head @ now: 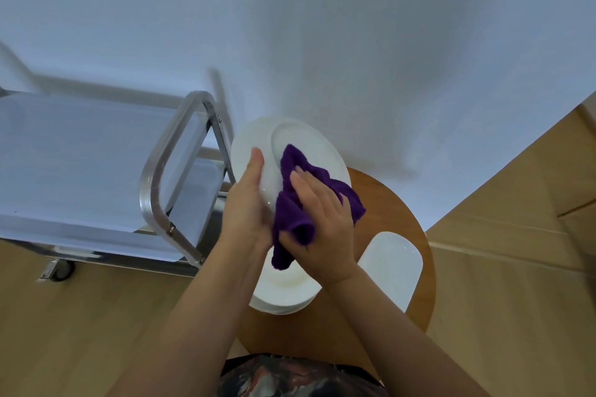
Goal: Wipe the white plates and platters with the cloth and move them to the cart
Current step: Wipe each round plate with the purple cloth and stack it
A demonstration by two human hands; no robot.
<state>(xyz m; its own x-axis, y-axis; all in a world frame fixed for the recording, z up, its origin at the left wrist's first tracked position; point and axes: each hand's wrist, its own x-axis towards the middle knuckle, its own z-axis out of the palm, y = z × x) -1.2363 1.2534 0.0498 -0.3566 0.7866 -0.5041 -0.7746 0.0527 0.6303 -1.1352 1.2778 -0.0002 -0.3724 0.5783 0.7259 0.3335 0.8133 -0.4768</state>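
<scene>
Now, step: the person is wiping one white plate (300,151) held up above the counter (387,203).
Left grip: the left hand (248,203) holds the plate by its near-left edge, thumb on the front and the other fingers hidden behind it.
Right grip: the right hand (319,229) holds the purple cloth (303,196) and presses it on the plate's face.
Plate: it is tilted up, its face turned to the person.
Which way next: the cart (96,158) is to the left, just beside the plate, so the left hand is the nearer one to carry it over.
Still waiting: a stack of plates (283,296) and a white platter (392,267) sit on the counter below the hands.
</scene>
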